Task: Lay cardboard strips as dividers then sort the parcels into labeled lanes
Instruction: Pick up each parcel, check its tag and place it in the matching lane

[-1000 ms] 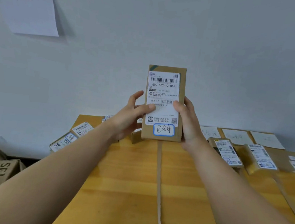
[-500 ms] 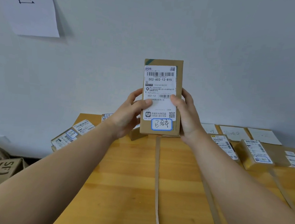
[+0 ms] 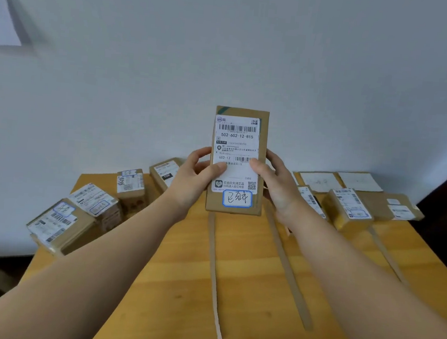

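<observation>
Head view: left hand point(image 3: 195, 178) and right hand point(image 3: 278, 188) pinch the labelled parcel point(image 3: 237, 160) upright by its edges above the wooden table point(image 3: 233, 292), fingers closed on it; misreading its label risks the wrong lane between the cardboard strips point(image 3: 214, 274).

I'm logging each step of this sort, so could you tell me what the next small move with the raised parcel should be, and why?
Probably lower the parcel toward the table once its label is read. Both the left hand and right hand hold it upright, label facing the camera, above the cardboard strips. Other parcels already lie between strips; which lane fits, I cannot tell.
</observation>
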Motion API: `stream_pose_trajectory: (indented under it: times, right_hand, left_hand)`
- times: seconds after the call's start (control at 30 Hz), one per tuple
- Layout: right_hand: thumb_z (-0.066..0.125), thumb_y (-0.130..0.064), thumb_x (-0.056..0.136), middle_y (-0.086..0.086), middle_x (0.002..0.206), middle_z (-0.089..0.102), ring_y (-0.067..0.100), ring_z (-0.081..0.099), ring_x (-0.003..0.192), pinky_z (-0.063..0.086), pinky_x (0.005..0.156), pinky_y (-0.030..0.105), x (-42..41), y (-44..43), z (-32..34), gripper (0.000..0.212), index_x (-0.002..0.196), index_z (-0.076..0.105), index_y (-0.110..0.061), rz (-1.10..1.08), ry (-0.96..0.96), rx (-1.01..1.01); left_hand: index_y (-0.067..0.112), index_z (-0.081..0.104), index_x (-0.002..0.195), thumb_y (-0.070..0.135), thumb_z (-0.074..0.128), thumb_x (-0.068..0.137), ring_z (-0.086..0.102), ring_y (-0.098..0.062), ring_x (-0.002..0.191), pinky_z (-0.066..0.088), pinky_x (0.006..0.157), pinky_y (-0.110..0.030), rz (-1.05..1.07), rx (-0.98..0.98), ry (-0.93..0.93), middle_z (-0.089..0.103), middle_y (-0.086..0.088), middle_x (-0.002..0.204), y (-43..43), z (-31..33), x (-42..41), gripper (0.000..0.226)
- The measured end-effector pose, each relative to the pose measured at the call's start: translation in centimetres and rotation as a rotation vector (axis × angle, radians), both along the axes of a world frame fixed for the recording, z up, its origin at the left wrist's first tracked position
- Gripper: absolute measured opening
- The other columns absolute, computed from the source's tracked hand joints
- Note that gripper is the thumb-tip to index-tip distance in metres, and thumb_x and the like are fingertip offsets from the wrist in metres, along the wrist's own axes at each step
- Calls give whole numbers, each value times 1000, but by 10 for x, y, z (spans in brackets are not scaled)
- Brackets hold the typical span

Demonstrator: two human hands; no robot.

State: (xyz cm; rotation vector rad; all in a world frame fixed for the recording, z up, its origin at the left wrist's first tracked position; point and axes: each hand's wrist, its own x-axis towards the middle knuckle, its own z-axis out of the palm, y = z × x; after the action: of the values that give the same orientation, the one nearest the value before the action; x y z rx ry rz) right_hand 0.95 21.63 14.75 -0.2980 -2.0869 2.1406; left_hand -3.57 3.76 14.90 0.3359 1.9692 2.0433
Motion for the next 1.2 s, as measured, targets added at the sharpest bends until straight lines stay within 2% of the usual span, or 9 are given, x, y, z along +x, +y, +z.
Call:
stream_pose_trajectory:
  times: [0.17,0.33,0.43,0.7,0.8,0.9,1.0,1.1,1.2]
  right_hand:
    - [71,-36,82,1,104,75,20,71,100,54,93,46,12,21,-9,58,135,50,-33,-96,-43,-47]
    - [65,-26,90,0,99,75,11,73,87,56,64,22,34,45,-18,49,135,49,-31,-171,-61,-62]
    - [64,-26,91,-3,95,73,5,72,76,54,57,19,52,65,-26,43,132,51,-30,-220,-88,-58]
    - [66,-35,88,1,108,73,19,71,97,57,78,35,91,152,-36,49,134,49,-29,-238,-149,-46]
    - [68,-31,88,2,109,72,14,71,94,54,69,25,107,191,-43,51,134,48,-28,-228,-173,-77]
    - [68,-33,87,5,111,70,16,69,96,53,73,27,130,239,-51,50,133,47,-28,-212,-224,-77]
    - [69,-39,85,3,113,69,19,67,101,53,83,34,147,285,-60,55,134,46,-27,-214,-272,-63]
    - [70,-41,83,2,118,68,19,66,104,52,78,32,154,321,-66,60,136,46,-25,-202,-299,-32]
    - [68,-36,86,3,111,71,15,69,94,50,66,24,154,345,-70,53,134,48,-22,-198,-308,-32]
  left_hand:
    - [23,43,137,26,68,86,71,-15,96,54,90,-35,-119,10,-70,69,3,110,27,-9,-6,56]
    - [28,46,132,36,68,73,69,-18,103,51,97,-40,-208,-16,-110,68,0,117,57,-20,-1,64]
    - [32,47,126,37,69,73,70,-19,102,50,99,-43,-252,-42,-125,69,-1,115,80,-27,8,57]
    - [26,48,131,46,66,66,68,-19,103,48,101,-44,-274,-117,-163,70,-1,115,171,-37,46,71]
    - [25,48,131,39,63,74,68,-23,102,50,97,-47,-268,-120,-192,70,-1,113,210,-43,64,60]
    - [23,48,132,32,62,86,69,-20,98,53,87,-37,-253,-130,-239,70,-1,112,255,-53,90,48]
    - [26,49,132,53,68,71,64,-17,109,45,103,-41,-254,-191,-245,67,2,120,293,-61,111,70]
    - [24,47,135,49,64,83,56,-17,119,37,110,-42,-239,-236,-253,60,1,129,320,-65,124,60]
    - [21,49,134,38,59,92,55,-16,118,36,110,-43,-208,-289,-245,60,1,127,336,-71,127,46]
